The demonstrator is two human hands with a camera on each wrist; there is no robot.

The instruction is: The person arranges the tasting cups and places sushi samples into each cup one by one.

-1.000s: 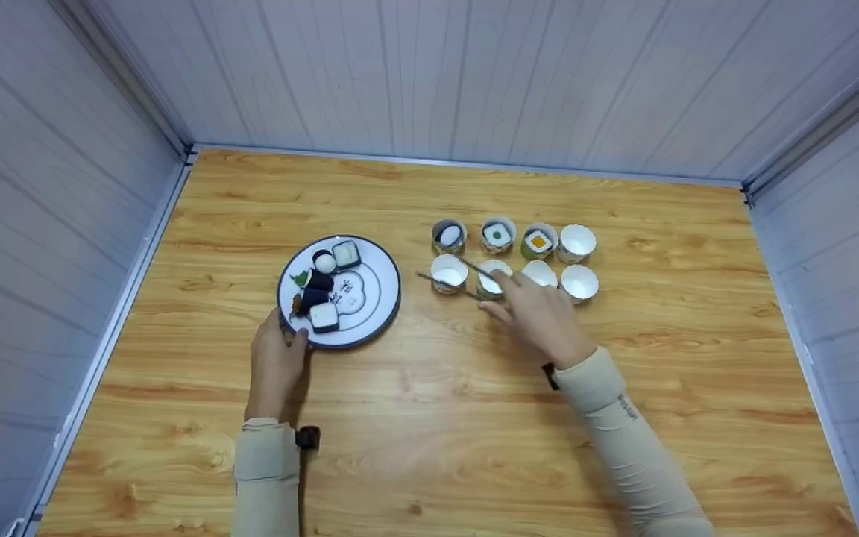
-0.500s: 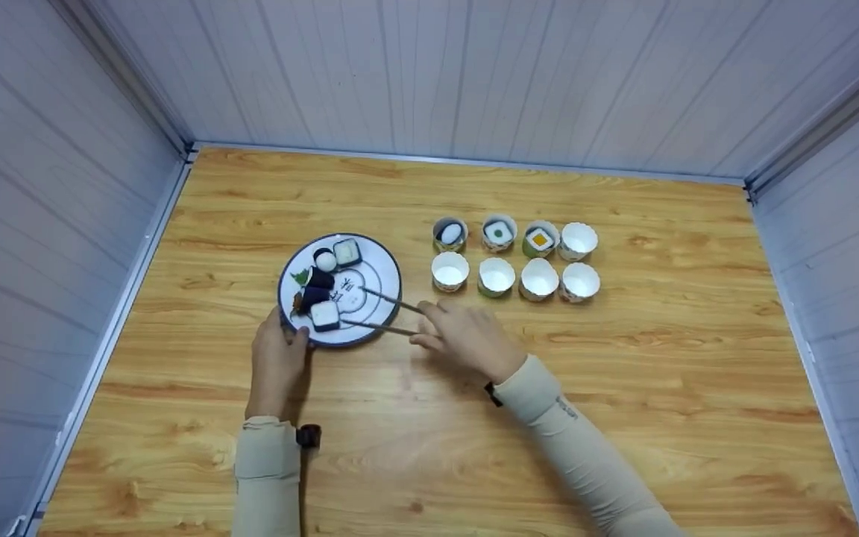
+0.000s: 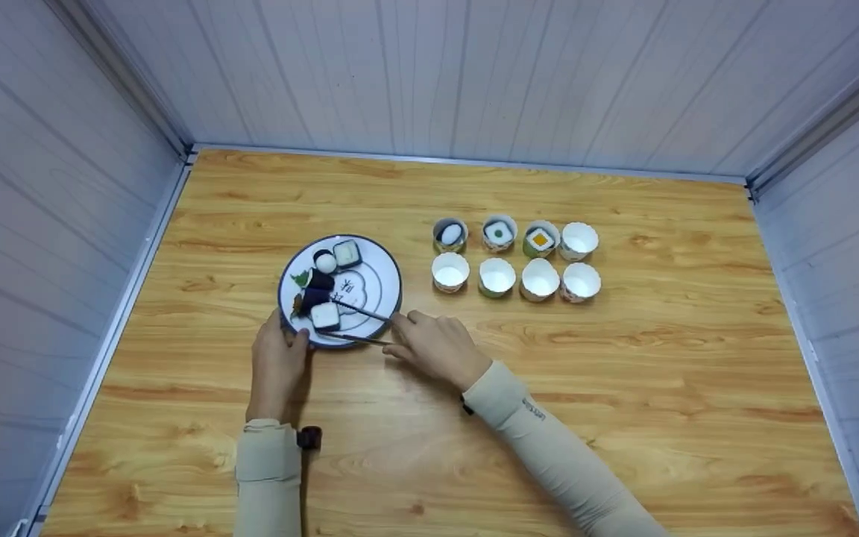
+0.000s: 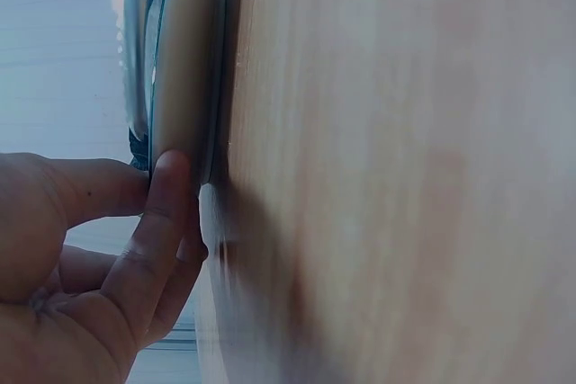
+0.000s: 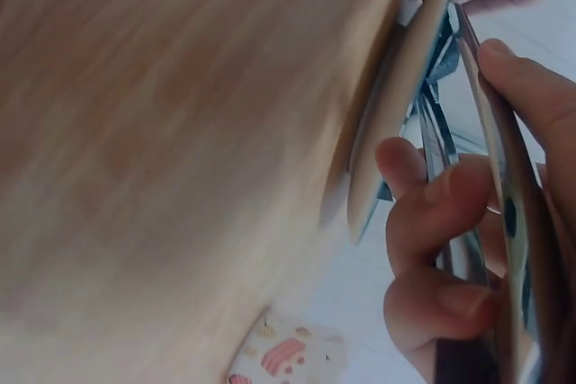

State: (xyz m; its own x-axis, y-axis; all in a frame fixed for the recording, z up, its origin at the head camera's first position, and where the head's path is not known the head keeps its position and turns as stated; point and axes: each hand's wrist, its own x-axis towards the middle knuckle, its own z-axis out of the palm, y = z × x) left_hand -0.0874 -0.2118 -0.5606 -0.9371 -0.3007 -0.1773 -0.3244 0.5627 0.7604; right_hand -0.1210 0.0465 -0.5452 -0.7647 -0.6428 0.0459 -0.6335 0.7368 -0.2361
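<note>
My left hand [image 3: 278, 369] pinches the near left rim of a white plate [image 3: 382, 280] with a blue edge, thumb on top and fingers beneath. Several sushi pieces lie along the plate's left side, some white-topped, some in dark wraps. In my right hand [image 3: 437, 347] is a pair of metal tongs [image 5: 490, 123], held between thumb and fingers. The arms of the tongs spread apart over the plate, one on each side of the nearest white-topped sushi piece [image 3: 325, 316]. Whether they touch it I cannot tell.
Right of the plate stand two rows of paper cups. Three back cups hold sushi, among them one with an orange-centred piece [image 3: 540, 239]. White insides show in the back right cup [image 3: 579, 240] and the front row, such as this cup [image 3: 450, 271]. Panelled walls [image 3: 429, 82] border the wooden table [image 3: 623, 418].
My right hand has moved left from above the cups to the plate, bringing the tongs down around the nearest white-topped sushi piece. The left hand keeps its grip on the plate.
</note>
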